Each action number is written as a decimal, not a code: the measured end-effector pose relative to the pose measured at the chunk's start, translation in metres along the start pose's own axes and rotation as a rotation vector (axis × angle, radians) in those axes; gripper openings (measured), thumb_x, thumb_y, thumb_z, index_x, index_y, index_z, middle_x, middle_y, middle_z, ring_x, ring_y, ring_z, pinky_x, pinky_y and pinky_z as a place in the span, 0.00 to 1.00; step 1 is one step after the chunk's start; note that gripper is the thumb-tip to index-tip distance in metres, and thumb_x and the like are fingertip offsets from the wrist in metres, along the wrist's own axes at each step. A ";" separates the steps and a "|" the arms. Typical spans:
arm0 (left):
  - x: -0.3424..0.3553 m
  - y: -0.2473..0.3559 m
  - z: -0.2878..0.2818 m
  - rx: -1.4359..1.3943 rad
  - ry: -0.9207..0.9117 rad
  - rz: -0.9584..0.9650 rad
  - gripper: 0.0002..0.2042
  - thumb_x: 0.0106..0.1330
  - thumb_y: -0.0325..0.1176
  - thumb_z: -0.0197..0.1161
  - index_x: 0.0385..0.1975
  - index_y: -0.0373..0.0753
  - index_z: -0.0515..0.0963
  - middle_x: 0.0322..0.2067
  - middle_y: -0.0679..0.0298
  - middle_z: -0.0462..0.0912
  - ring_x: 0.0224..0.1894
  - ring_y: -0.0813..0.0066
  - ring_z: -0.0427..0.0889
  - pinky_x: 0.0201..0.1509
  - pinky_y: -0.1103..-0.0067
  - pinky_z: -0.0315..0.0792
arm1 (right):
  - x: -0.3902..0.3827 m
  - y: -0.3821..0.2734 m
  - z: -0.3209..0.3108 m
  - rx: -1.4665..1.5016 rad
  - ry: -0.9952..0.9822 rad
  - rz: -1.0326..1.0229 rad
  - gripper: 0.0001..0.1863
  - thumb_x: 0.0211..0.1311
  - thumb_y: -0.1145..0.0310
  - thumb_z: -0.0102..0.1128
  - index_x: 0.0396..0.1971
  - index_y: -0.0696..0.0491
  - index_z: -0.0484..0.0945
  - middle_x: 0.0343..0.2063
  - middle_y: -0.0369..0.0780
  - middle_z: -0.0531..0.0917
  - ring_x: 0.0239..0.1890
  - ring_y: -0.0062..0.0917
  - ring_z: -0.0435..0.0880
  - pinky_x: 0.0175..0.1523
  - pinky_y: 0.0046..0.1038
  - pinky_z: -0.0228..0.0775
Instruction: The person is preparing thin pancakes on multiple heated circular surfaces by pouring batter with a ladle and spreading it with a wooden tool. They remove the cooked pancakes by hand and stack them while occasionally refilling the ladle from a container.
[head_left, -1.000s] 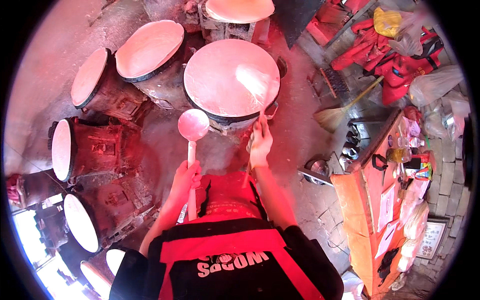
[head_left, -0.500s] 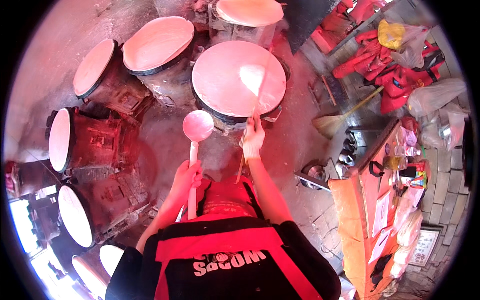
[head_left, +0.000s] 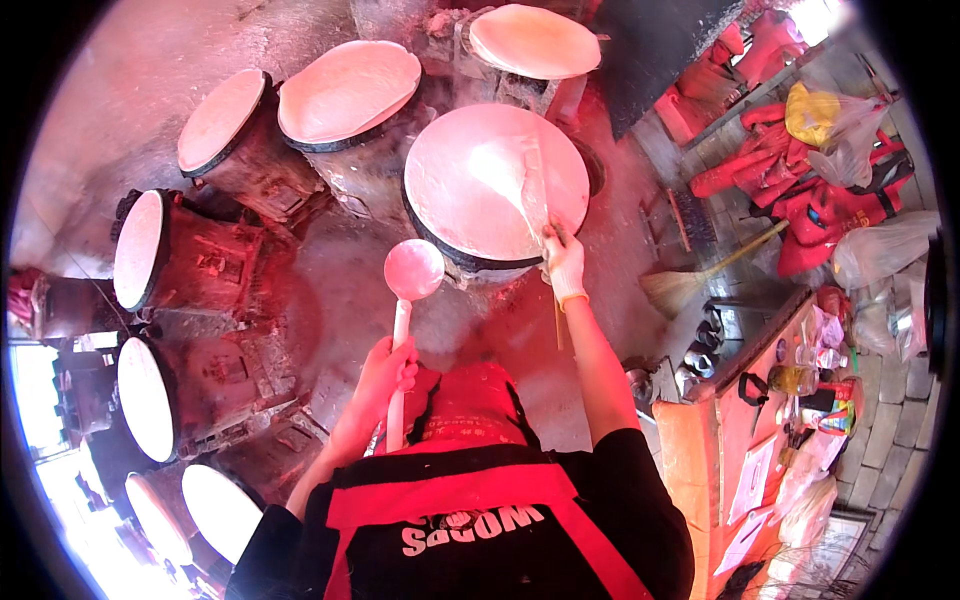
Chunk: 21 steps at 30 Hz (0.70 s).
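As I'm watching, the left hand (head_left: 388,374) is clasping a pinkish, round-bowled, long-handled ladle (head_left: 413,272)

Its bowl is hanging just beside a big, round, dark-rimmed, pale-topped vessel (head_left: 468,261). Farther right, the right hand (head_left: 563,263) is gripping a thin brown stick (head_left: 559,325), slanting over that vessel's near edge.

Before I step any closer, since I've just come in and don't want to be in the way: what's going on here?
A person is at a large round, pale-topped drum. The left hand grips a long-handled ladle, bowl end away from the body. The right hand holds a thin stick at the drum's near right edge; I can't tell whether its far end touches the top. More round-topped drums stand around to the left.
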<state>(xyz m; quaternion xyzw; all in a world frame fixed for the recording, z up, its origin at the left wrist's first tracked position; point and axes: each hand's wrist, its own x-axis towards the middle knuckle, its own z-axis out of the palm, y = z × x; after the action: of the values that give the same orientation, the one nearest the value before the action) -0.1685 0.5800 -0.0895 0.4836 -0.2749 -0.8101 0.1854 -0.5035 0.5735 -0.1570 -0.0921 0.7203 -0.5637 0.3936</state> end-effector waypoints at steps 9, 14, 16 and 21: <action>-0.002 -0.007 0.021 -0.027 0.031 0.001 0.09 0.68 0.35 0.54 0.38 0.37 0.64 0.26 0.67 0.68 0.20 0.85 0.65 0.17 0.87 0.57 | 0.073 -0.001 -0.034 -0.283 -0.188 -0.214 0.19 0.61 0.72 0.53 0.54 0.51 0.74 0.25 0.30 0.77 0.24 0.11 0.69 0.33 0.17 0.65; 0.027 0.014 0.022 0.114 0.066 0.075 0.08 0.67 0.34 0.55 0.37 0.37 0.67 0.23 0.69 0.68 0.18 0.85 0.64 0.17 0.87 0.58 | -0.004 -0.010 -0.064 -0.131 -0.466 -0.035 0.21 0.65 0.66 0.53 0.57 0.48 0.70 0.15 0.24 0.65 0.12 0.08 0.56 0.18 0.14 0.47; 0.052 0.037 0.027 0.196 0.049 0.121 0.07 0.68 0.34 0.53 0.32 0.37 0.66 0.21 0.70 0.67 0.18 0.84 0.64 0.17 0.85 0.59 | -0.038 0.009 -0.090 -0.033 -0.502 0.039 0.21 0.66 0.65 0.52 0.59 0.48 0.68 0.14 0.23 0.64 0.12 0.07 0.55 0.17 0.13 0.45; 0.140 0.074 0.050 0.232 -0.041 0.196 0.06 0.64 0.28 0.51 0.31 0.35 0.62 0.20 0.66 0.66 0.16 0.80 0.64 0.17 0.81 0.63 | -0.089 0.066 -0.069 0.214 -0.229 0.064 0.20 0.66 0.63 0.52 0.58 0.42 0.69 0.12 0.24 0.62 0.08 0.09 0.54 0.13 0.16 0.44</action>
<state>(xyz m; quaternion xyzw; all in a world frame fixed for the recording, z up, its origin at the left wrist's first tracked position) -0.2752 0.4567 -0.1200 0.4558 -0.4162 -0.7608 0.2007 -0.4690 0.6988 -0.1704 -0.0902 0.6092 -0.6103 0.4984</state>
